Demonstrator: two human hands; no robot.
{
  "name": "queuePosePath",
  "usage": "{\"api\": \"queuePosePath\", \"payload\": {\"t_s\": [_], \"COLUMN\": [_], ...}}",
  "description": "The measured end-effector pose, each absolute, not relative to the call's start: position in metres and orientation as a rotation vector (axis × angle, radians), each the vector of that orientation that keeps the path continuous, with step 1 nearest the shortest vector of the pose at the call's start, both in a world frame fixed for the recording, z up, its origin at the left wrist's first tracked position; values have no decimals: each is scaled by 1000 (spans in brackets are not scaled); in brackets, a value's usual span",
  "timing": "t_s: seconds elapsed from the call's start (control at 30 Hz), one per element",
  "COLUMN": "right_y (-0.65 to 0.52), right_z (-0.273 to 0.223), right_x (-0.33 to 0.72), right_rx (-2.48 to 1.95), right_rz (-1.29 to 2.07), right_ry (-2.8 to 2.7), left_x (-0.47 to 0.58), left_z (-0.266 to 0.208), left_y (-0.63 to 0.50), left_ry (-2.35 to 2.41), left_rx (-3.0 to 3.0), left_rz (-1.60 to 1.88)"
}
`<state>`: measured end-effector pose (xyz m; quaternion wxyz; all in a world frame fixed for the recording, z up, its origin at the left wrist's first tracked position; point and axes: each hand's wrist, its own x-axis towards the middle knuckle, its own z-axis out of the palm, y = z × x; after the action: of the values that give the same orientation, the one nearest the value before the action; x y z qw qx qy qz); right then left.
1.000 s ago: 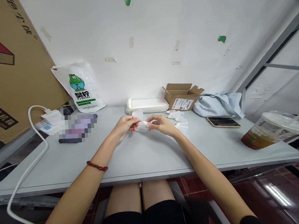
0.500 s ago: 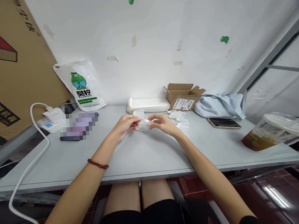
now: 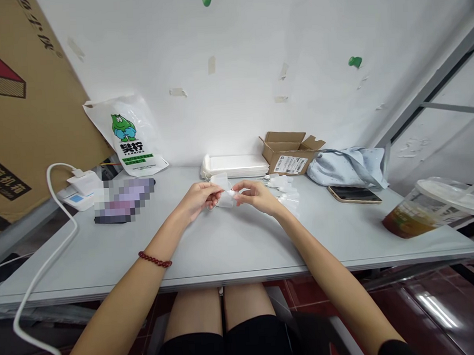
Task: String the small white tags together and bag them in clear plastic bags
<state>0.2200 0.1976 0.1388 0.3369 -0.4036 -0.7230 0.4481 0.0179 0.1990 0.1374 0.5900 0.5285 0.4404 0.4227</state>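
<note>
My left hand [image 3: 202,196] is closed in a pinch at the middle of the table, on what looks like a thin thread. Opposite it, my right hand [image 3: 257,196] pinches a small white piece [image 3: 231,193] between thumb and fingertips. The thread seems to run from that piece towards the left fingertips; it is too fine to make out fully. Behind and below the fingers lies a translucent white sheet-like tag [image 3: 220,181], partly covered by them. Just right of the right hand, several similar translucent tags [image 3: 289,200] with small white ends lie on the table.
A stack of white flat packets [image 3: 236,164] and an open cardboard box [image 3: 287,151] stand by the wall. Further right are a blue cloth bag [image 3: 343,166], a phone [image 3: 355,194] and a drink cup [image 3: 416,216]. On the left are a plastic bag [image 3: 129,135] and a white charger [image 3: 84,183].
The hands have hardly moved and keep their pinches. The small white piece has shifted very slightly left, with its gap to the left fingertips about the same.
</note>
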Motion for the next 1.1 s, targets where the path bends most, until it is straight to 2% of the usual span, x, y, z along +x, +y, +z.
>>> {"api": "queuePosePath", "payload": {"t_s": [1.1], "right_y": [195], "right_z": [135], "right_x": [206], "right_rx": [-1034], "right_rz": [1089], "right_ry": [-1801], "left_x": [25], "left_z": [135], "left_y": [196], "left_ry": [1067], "left_rx": [1404], "left_rz": [1076]}}
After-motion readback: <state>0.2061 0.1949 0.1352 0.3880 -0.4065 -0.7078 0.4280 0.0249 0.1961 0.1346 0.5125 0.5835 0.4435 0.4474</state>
